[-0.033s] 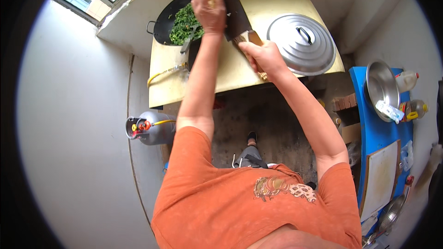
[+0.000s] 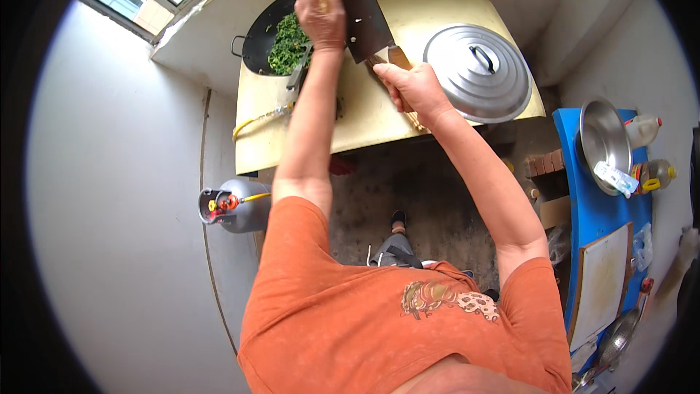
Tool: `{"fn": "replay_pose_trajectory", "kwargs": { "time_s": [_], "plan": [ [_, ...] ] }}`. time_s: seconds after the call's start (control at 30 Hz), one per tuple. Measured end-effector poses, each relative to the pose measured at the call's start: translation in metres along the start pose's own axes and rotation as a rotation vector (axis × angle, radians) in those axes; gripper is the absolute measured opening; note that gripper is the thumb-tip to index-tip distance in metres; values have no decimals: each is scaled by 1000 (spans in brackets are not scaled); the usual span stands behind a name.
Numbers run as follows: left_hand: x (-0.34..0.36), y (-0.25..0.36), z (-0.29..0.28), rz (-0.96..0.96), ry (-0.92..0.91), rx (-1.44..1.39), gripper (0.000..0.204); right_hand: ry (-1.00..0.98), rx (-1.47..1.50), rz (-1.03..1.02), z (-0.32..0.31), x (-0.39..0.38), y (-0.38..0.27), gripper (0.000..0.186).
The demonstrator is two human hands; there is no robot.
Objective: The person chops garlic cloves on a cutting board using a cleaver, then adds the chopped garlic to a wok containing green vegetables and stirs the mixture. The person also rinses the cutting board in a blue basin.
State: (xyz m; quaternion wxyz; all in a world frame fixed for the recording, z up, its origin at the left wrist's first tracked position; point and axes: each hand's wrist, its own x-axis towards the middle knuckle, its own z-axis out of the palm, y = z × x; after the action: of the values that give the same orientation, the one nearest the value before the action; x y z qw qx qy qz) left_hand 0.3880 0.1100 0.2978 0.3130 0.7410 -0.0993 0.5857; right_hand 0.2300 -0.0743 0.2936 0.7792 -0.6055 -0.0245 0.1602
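Observation:
My right hand is closed around the light wooden handle end of a dark, flat, rectangular blade-like piece. That piece slants up and away over the right side of a black wok, and a few small white bits cling to its face. Thin light sticks show just below my right hand. Beside the dark piece, my left hand is above the wok with its fingers curled in. Something yellowish shows between them, too blurred to name. Chopped green leaves lie in the wok, partly hidden by my left hand.
A large round metal lid rests on the cream countertop, right of the wok. A yellow hose runs along the counter's left, above a grey gas cylinder. The blue table at right holds a steel basin and bottles.
My left hand has shifted slightly left, away from the dark flat piece, and more of its face shows. My right hand has barely moved.

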Motion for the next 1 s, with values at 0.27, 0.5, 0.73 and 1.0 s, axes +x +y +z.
{"fn": "replay_pose_trajectory", "kwargs": {
  "time_s": [0.27,0.5,0.73,1.0],
  "plan": [
    [2,-111,-37,-183,-316,171,10,11,263,249,-17,14,46,31],
    [-37,63,-54,389,-407,-99,15,30,362,201,-13,7,55,29],
    [38,-59,-64,323,-416,497,6,-69,289,41,21,14,7,29],
    [-52,-21,-139,-29,-273,-63,11,602,-1181,-768,-57,-72,35,30]
  ]
}}
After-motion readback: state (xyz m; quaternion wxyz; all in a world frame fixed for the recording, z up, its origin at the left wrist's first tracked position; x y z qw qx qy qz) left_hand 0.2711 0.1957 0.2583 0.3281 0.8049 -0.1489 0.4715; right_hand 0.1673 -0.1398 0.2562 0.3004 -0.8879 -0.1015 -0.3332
